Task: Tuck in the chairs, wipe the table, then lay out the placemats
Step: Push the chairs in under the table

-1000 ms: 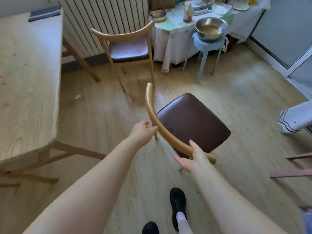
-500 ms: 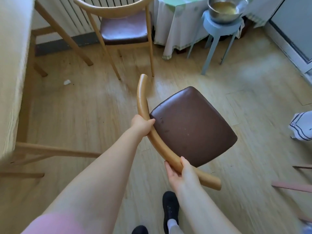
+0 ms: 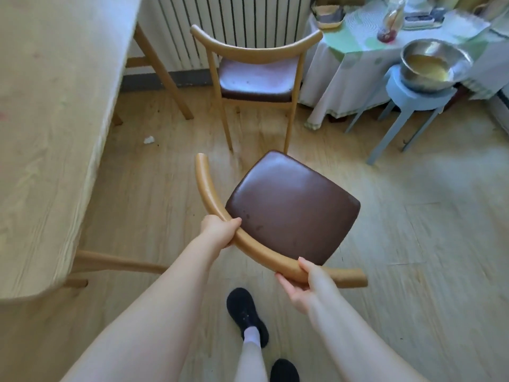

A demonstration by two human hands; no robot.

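Note:
A wooden chair [image 3: 292, 205] with a dark brown leather seat stands on the floor in front of me, its curved backrest toward me. My left hand [image 3: 220, 230] grips the backrest near its middle. My right hand [image 3: 305, 282] holds the same backrest closer to its right end. The light wooden table [image 3: 46, 111] runs along the left side. A second matching chair [image 3: 256, 70] stands farther back by the radiator, away from the table.
A blue stool [image 3: 413, 103] carrying a metal bowl [image 3: 432, 64] stands at the right. Behind it is a side table with a white cloth [image 3: 355, 51] and several items. A small white scrap [image 3: 148, 139] lies on the floor. My black shoes [image 3: 248, 315] are below.
Both hands went from reaching to gripping the backrest. The chair has turned and shifted slightly, and my view has tilted back up to show the table and far chair.

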